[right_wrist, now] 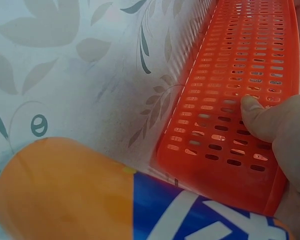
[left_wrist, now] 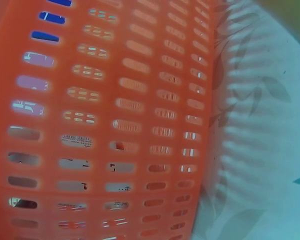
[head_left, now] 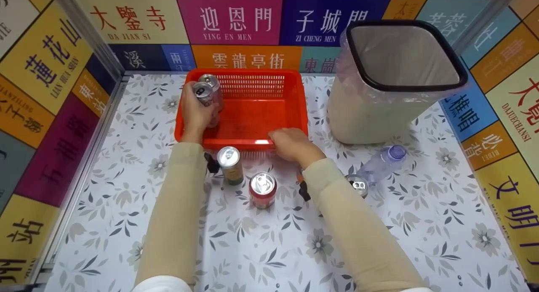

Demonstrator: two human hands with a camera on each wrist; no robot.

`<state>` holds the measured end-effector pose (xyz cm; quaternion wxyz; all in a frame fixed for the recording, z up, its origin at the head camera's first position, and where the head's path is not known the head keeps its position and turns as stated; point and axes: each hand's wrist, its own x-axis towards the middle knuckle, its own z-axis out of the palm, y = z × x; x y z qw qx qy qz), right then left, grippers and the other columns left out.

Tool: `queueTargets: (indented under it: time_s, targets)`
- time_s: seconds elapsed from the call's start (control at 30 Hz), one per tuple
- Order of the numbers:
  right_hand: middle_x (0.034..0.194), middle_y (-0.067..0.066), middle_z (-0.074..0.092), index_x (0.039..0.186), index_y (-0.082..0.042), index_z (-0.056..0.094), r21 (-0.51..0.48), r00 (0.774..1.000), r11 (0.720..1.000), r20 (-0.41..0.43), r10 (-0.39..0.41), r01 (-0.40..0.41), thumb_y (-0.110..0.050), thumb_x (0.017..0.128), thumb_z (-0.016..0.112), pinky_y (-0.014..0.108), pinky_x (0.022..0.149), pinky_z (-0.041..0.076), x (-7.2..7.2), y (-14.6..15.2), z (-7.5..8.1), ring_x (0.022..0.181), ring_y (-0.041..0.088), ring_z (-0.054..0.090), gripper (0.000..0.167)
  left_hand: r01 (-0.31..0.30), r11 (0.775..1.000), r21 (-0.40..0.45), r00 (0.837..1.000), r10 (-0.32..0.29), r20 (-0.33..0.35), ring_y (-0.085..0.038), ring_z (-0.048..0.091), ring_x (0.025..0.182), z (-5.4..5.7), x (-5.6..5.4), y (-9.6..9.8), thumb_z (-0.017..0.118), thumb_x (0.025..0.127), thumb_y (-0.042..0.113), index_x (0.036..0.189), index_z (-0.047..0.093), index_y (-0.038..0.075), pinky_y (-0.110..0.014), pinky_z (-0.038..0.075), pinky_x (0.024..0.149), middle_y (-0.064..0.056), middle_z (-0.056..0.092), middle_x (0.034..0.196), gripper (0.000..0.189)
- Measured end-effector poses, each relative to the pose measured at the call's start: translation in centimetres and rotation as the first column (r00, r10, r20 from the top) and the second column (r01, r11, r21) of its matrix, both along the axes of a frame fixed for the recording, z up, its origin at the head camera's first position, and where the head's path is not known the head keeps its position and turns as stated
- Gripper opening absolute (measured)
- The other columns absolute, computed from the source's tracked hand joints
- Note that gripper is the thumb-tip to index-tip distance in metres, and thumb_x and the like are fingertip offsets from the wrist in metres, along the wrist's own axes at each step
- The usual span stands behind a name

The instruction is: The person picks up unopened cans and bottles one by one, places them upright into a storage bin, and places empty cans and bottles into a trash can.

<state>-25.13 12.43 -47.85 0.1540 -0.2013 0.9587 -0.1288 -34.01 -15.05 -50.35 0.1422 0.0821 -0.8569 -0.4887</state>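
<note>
Silver-topped, a can [head_left: 203, 97] sits in the curled fingers of the left hand [head_left: 194, 112], beside a second can [head_left: 217, 92] inside the red basket [head_left: 257, 115]; the right hand's [head_left: 294, 144] fingers grip its near rim [head_left: 236, 143], probably to steady it. Nearer than those fingers, a red can [head_left: 262, 198] stands on the desk [head_left: 269, 254].

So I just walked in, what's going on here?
A person has both hands at a red basket. Their left hand holds a can inside its left end, with a second can close behind it. Their right hand grips the front rim near the right corner. In front stand a gold-and-green can and a red can. Off to the right are a purple bottle and a lined bin.
</note>
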Motion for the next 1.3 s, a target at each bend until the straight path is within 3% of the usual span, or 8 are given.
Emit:
queueTargets:
  time_s: [0.13,0.57,0.8,1.0,1.1,1.2,1.3]
  targets:
    - [0.105,0.013,0.069,0.109,-0.006,0.068,0.034,1.0,0.999,-0.017,0.027,-0.026,-0.006,0.097,0.062,0.046,0.099,0.054,-0.1,0.0,0.0,0.1,0.035,0.063,0.013,0.014,1.0,-0.005,0.999,-0.014,-0.034,-0.029,0.052,0.136,-0.1,0.0,-0.1,0.086,0.081,-0.003,0.142,0.048,0.0,-0.032,0.035,0.122,-0.018,0.057,0.143,0.072]
    - [0.109,0.012,0.068,0.117,-0.006,0.069,0.0,1.0,1.0,0.013,-0.021,0.021,-0.012,0.103,0.059,0.047,0.103,0.052,-0.1,-0.1,0.1,0.104,0.034,0.062,0.018,0.013,0.998,0.059,1.0,-0.013,-0.003,-0.027,0.051,0.137,0.2,0.0,-0.3,0.084,0.082,-0.004,0.145,0.046,0.001,-0.029,0.032,0.123,-0.016,0.055,0.147,0.074]
    - [0.108,0.013,0.068,0.114,-0.006,0.069,-0.018,1.0,1.0,-0.001,-0.02,0.02,-0.013,0.103,0.058,0.047,0.102,0.052,-0.1,0.0,-0.1,0.104,0.035,0.062,0.017,0.006,1.0,0.02,1.0,-0.005,-0.012,-0.029,0.051,0.138,-0.1,-0.2,-0.2,0.085,0.081,-0.003,0.145,0.047,0.002,-0.03,0.033,0.123,-0.017,0.055,0.146,0.074]
    - [0.108,0.014,0.071,0.107,-0.008,0.067,0.037,0.999,0.999,-0.027,0.03,-0.029,-0.006,0.098,0.062,0.047,0.101,0.053,-0.2,-0.1,0.0,0.103,0.036,0.065,0.011,0.022,0.999,0.025,0.998,-0.02,-0.054,-0.03,0.05,0.138,0.1,0.4,-0.3,0.086,0.079,-0.002,0.147,0.048,0.002,-0.03,0.033,0.122,-0.019,0.052,0.147,0.078]
    - [0.111,0.013,0.072,0.112,-0.007,0.068,0.046,0.999,0.998,-0.02,0.032,-0.031,-0.006,0.097,0.062,0.048,0.105,0.052,-0.3,-0.1,0.1,0.106,0.036,0.065,0.016,0.017,0.999,0.031,0.998,-0.015,-0.054,-0.029,0.049,0.138,0.5,0.9,-0.3,0.084,0.081,0.0,0.149,0.047,0.003,-0.03,0.033,0.122,-0.019,0.05,0.147,0.078]
    - [0.114,0.011,0.068,0.12,-0.008,0.068,-0.017,0.996,0.998,0.056,-0.067,0.068,-0.017,0.103,0.059,0.05,0.108,0.05,-0.1,-0.1,0.1,0.111,0.034,0.061,0.021,0.007,0.999,0.034,0.999,-0.005,-0.049,-0.029,0.048,0.138,0.7,1.5,-0.5,0.084,0.082,0.0,0.151,0.046,0.005,-0.03,0.034,0.121,-0.019,0.047,0.147,0.079]
    - [0.115,0.008,0.063,0.123,-0.011,0.067,-0.109,0.955,0.962,0.191,-0.227,0.251,-0.033,0.108,0.05,0.051,0.109,0.048,0.1,-0.1,0.1,0.114,0.031,0.055,0.032,0.004,0.999,0.053,0.998,-0.001,-0.057,-0.029,0.047,0.138,0.7,2.3,-0.7,0.082,0.083,0.0,0.153,0.045,0.005,-0.029,0.035,0.12,-0.018,0.044,0.149,0.08]
